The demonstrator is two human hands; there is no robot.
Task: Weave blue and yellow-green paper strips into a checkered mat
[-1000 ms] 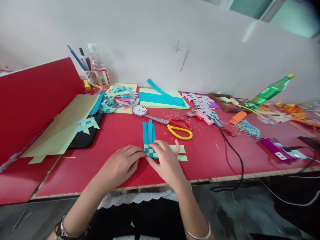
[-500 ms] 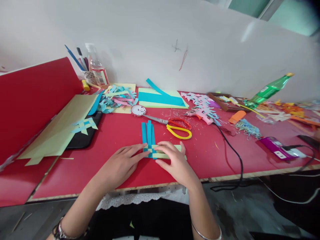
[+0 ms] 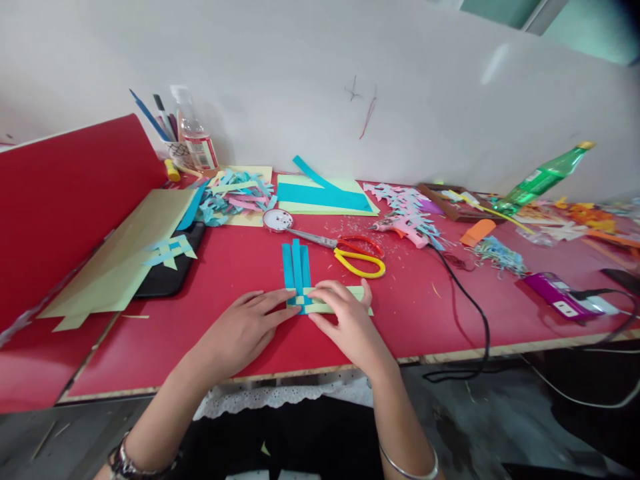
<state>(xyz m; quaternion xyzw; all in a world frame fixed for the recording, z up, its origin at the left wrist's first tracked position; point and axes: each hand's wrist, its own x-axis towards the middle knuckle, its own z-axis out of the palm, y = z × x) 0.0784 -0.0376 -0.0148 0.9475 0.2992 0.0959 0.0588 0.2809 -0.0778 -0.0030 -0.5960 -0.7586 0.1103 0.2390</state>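
Note:
Blue paper strips [image 3: 297, 263] stand away from me on the table, woven at their near end with pale yellow-green paper strips [image 3: 325, 308] that run to the right. My left hand [image 3: 250, 327] lies beside the weave with its fingers stretched out, the tips touching its left edge. From the right, my right hand [image 3: 345, 317] reaches over the pale strips. Its fingertips and thumb close on the weave from the far and near sides, covering part of the strips. Just beyond lie scissors [image 3: 360, 257] with red and yellow handles.
A pink glue gun [image 3: 407, 230] with a black cord lies at right. Paper scraps [image 3: 235, 193] and blue and yellow sheets [image 3: 320, 198] lie at the back. A purple power box [image 3: 560, 297] and a leaning green bottle [image 3: 545, 177] are at far right. A red board [image 3: 75, 200] slopes at left.
The weave and both hands keep nearly the same place, with slight finger shifts. My right hand has moved a little toward the left. The view has tilted slightly.

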